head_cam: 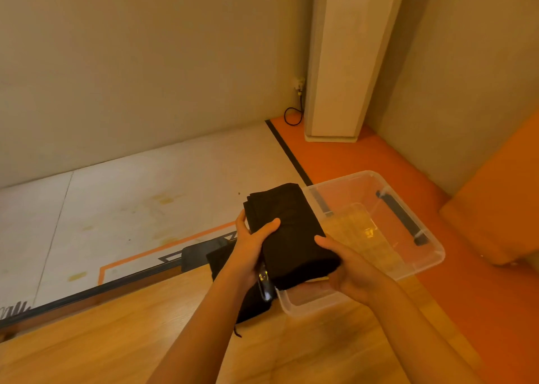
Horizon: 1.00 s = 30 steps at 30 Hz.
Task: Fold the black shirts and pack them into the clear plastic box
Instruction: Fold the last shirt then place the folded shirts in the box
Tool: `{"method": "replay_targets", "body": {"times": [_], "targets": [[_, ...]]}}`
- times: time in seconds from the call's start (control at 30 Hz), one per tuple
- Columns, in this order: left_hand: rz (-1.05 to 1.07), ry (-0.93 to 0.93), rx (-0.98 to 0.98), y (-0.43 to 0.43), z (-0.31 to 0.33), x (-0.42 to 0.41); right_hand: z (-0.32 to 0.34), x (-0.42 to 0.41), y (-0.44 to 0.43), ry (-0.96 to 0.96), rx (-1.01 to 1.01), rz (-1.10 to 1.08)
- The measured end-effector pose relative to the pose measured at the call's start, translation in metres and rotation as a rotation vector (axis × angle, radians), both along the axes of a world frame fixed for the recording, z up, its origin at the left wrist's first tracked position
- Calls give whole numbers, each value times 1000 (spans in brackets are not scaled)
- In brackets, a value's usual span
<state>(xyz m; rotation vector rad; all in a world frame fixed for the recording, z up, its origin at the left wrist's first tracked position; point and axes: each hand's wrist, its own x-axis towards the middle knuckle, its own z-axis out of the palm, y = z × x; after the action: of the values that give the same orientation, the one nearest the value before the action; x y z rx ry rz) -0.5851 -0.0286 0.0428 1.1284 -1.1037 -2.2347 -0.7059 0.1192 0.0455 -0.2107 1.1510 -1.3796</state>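
Note:
A folded black shirt point(287, 229) is held in the air over the left edge of the clear plastic box point(423, 262). My left hand point(250, 246) grips its left side, thumb on top. My right hand point(347, 267) holds its near right corner, thumb on top and fingers underneath. The box stands on the right end of the wooden table point(116, 340), with black handles at its two ends and no clothes visible inside. Another black garment point(233, 278) lies on the table below my left hand, mostly hidden by my arm.
The table's far edge runs diagonally from lower left toward the box. Beyond it is a pale floor with orange lines and an orange floor area at right. A white pillar point(335, 62) and a black cable point(293, 118) stand near the wall. An orange seat point(495, 202) is at right.

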Motion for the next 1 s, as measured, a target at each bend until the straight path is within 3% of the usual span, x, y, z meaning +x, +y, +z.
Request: {"method": "replay_targets", "body": {"times": [0.3, 0.73, 0.87, 1.0], "targets": [[27, -77, 24, 29, -42, -84, -27, -94, 22, 112, 200, 30], [-32, -353, 139, 46, -91, -147, -94, -163, 18, 81, 576, 42], [89, -393, 230, 53, -102, -150, -100, -163, 14, 77, 655, 37], [204, -443, 393, 59, -108, -146, -99, -165, 9, 119, 706, 170]]}}
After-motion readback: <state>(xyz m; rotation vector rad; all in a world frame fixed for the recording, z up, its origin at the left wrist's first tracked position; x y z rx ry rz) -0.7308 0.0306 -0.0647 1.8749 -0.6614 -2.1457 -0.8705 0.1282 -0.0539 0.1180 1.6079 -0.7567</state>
